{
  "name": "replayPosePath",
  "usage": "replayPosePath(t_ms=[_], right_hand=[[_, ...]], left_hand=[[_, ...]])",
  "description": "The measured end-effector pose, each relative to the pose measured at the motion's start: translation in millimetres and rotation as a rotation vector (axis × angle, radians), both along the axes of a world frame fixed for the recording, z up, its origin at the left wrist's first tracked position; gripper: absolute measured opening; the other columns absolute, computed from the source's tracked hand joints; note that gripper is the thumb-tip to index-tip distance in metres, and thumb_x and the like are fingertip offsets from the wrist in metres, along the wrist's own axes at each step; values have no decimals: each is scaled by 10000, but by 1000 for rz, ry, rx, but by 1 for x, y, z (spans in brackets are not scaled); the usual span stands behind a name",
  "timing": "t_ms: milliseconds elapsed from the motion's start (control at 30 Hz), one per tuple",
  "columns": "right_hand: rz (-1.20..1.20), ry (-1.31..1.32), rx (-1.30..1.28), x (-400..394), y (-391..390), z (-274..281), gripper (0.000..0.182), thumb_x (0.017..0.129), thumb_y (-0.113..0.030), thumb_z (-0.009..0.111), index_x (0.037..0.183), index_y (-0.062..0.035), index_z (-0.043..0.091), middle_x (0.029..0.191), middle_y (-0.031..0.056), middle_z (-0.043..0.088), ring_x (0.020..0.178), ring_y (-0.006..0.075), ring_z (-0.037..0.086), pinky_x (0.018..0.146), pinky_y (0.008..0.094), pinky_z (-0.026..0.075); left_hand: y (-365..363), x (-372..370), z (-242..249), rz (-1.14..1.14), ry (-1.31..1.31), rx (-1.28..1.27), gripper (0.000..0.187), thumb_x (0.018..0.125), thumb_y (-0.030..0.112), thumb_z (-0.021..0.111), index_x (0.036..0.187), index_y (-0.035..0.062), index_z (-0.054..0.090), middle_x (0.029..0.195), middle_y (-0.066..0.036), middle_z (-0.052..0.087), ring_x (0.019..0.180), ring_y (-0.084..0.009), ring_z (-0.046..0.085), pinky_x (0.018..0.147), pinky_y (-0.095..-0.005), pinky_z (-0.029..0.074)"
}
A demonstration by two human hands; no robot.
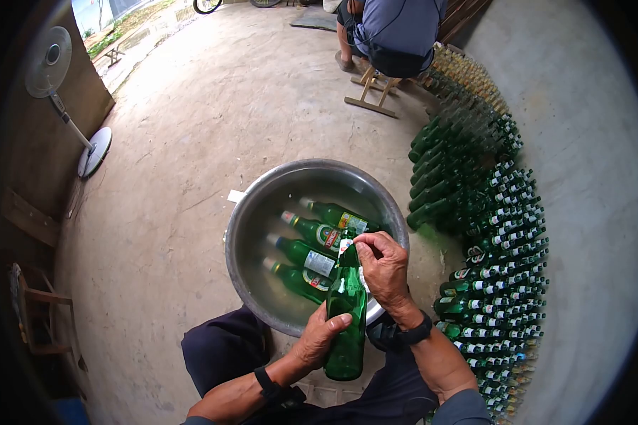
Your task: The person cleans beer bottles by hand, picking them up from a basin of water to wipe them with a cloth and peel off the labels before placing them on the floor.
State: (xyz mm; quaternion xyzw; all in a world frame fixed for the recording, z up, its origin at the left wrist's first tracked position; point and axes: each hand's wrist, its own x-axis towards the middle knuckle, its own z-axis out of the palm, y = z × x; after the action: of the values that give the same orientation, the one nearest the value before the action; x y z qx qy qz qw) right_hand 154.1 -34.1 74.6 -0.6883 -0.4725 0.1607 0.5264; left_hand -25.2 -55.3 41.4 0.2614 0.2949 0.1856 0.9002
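A green glass bottle [347, 304] is held at a tilt over the near rim of a metal basin [242, 283], its base toward me. My left hand [320, 336] is wrapped round the lower body of the bottle. At the neck, my right hand [383, 268] is closed in a pinch, with the thumb and forefinger at the edge of the white neck label [345, 246]. Several labelled green bottles [312, 230] lie side by side in the cloudy water of the basin.
Many green bottles [503, 248] are stacked along the wall to the right. Ahead, a person [400, 32] sits on a wooden stool [371, 95]. A standing fan [96, 152] is at the left, with a wooden chair [46, 304] nearer to me.
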Motion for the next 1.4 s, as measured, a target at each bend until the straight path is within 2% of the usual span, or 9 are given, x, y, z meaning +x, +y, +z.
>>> replayPosePath(t_ms=[200, 300, 433, 600, 767, 900, 1067, 1133, 1400], right_hand=[[30, -50, 50, -5, -1, -3, 63, 877, 15, 685, 936, 2, 702, 856, 80, 658, 729, 154, 647, 654, 287, 518], [-8, 41, 21, -7, -1, 3, 79, 882, 9, 688, 957, 3, 714, 879, 89, 669, 743, 167, 659, 667, 291, 526], [-16, -61, 64, -7, 2, -1, 106, 869, -10, 725, 974, 1, 726, 883, 103, 679, 744, 181, 667, 667, 286, 531], [-49, -160, 120, -4, 2, -6, 117, 847, -27, 760, 955, 1, 726, 825, 100, 678, 692, 175, 659, 638, 280, 525], [-66, 32, -6, -3, 3, -8, 73, 858, -36, 754, 882, 0, 696, 780, 46, 671, 603, 92, 612, 565, 246, 495], [-52, 87, -41, 0, 3, -10, 59, 884, -46, 737, 882, -9, 691, 744, -4, 655, 612, 32, 560, 565, 211, 477], [-18, 143, -82, -1, 3, -7, 72, 899, -66, 733, 884, -5, 697, 756, -14, 669, 631, 23, 560, 580, 203, 482], [12, 188, -119, -1, 2, -4, 105, 911, -84, 729, 949, 13, 714, 779, -13, 684, 687, 26, 593, 647, 199, 500], [14, 304, -72, 9, 4, -2, 130, 930, -71, 706, 1017, 22, 726, 860, 20, 705, 750, 55, 612, 691, 219, 514]], left_hand=[[2, 0, 2, 22, 15, 13, 602, 836, 367, 724, 1275, 34, 483, 1027, -86, 615, 863, -178, 653, 749, -322, 580], [4, 1, 5, 41, 12, 28, 606, 843, 341, 723, 1303, 36, 471, 1061, -78, 603, 897, -167, 638, 771, -320, 574], [2, 2, 6, 84, 21, 47, 557, 872, 243, 742, 1317, 23, 489, 1132, -64, 594, 985, -135, 590, 858, -311, 526], [-1, 6, 2, 112, 84, 164, 580, 867, 236, 766, 1315, 2, 483, 1164, -84, 602, 1043, -153, 584, 906, -316, 511], [-2, 6, 2, 109, 112, 209, 579, 867, 246, 765, 1305, -12, 489, 1170, -99, 608, 1063, -163, 579, 938, -319, 490], [-2, 6, -1, 95, 177, 290, 591, 855, 283, 769, 1285, -25, 504, 1177, -118, 609, 1080, -176, 574, 959, -328, 470], [-4, 6, -4, 103, 250, 343, 617, 843, 322, 775, 1273, -34, 511, 1162, -126, 612, 1081, -188, 573, 962, -332, 464], [-1, 5, 4, 89, 273, 404, 618, 843, 339, 770, 1258, -41, 514, 1144, -132, 613, 1073, -196, 573, 957, -335, 464], [3, 2, -1, 69, 308, 420, 625, 843, 349, 759, 1260, -39, 503, 1126, -133, 616, 1041, -185, 582, 926, -331, 480]])
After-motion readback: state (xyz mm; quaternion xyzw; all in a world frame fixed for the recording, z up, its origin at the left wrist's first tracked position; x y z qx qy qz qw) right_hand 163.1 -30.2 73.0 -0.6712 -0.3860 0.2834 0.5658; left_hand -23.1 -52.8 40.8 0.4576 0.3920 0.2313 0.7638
